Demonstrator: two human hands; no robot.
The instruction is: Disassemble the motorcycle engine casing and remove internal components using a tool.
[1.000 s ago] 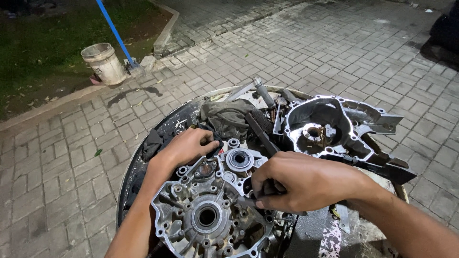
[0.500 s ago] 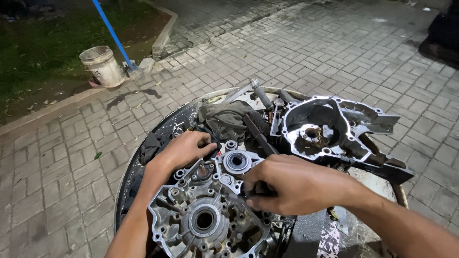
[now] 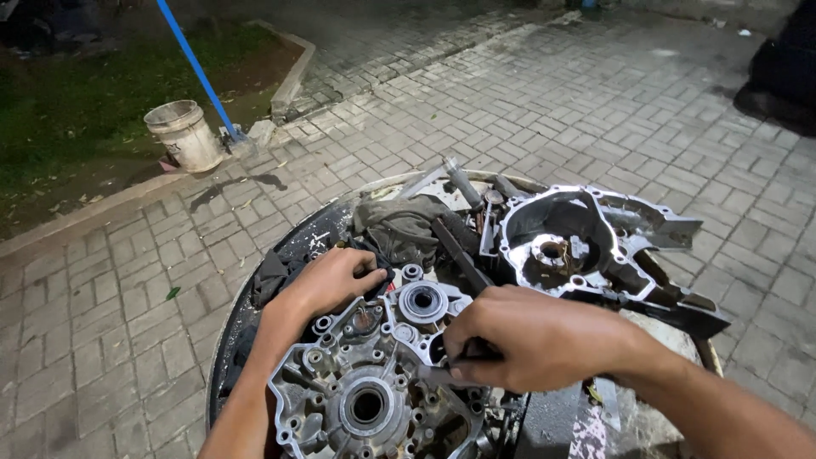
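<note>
— Down at the bottom middle of the head view, what's that grey casting?

— An engine case half (image 3: 365, 399), lying flat on a round work surface (image 3: 280, 255). His left hand (image 3: 327, 285) rests on its upper edge, fingers curled down, tips touching a dark rag (image 3: 399, 225); whether they grip anything, I cannot tell.

— And the other hand?

— The right hand (image 3: 535, 340), right of centre, is closed tight around a thin dark tool (image 3: 446, 370) whose tip meets the case just beside the round bearing (image 3: 422, 300).

— Further back?

— A second case half (image 3: 586, 246) at the upper right of the surface. A white bucket (image 3: 183, 134) and a blue pole (image 3: 197, 72) stand upper left, by the grass.
</note>
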